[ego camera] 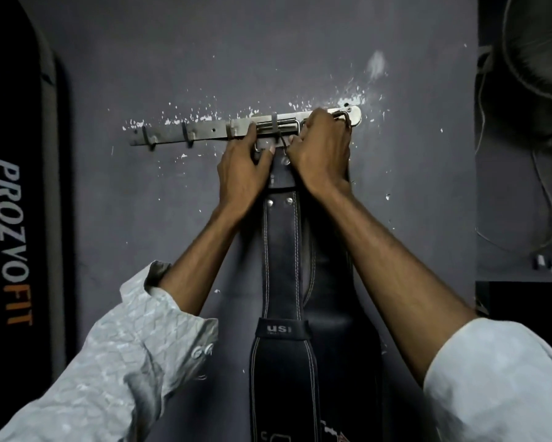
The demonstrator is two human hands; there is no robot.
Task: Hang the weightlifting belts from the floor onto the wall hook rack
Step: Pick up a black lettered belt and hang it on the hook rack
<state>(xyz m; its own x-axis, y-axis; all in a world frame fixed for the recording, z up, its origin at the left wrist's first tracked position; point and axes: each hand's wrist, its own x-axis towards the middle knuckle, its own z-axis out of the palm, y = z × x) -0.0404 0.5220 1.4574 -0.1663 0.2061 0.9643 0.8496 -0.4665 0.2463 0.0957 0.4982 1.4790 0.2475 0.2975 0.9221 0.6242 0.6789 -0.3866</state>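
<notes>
Left hand [244,167], right hand [322,151] — both pinching wire buckle [287,124] of stitched leather belt [281,250] at steel rack [172,134]

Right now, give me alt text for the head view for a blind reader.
The left hand and right hand grip the buckle of a black weightlifting belt at a steel hook rack on a grey wall; the belt hangs down below them.

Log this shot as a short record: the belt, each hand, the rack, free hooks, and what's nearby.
belt: black, stitched, hangs down the grey wall
left hand: grips the belt's top end
right hand: grips the same end, up at the rack
rack: metal strip fixed to the wall
free hooks: two, at the rack's left end
nearby: fan, upper right
</notes>
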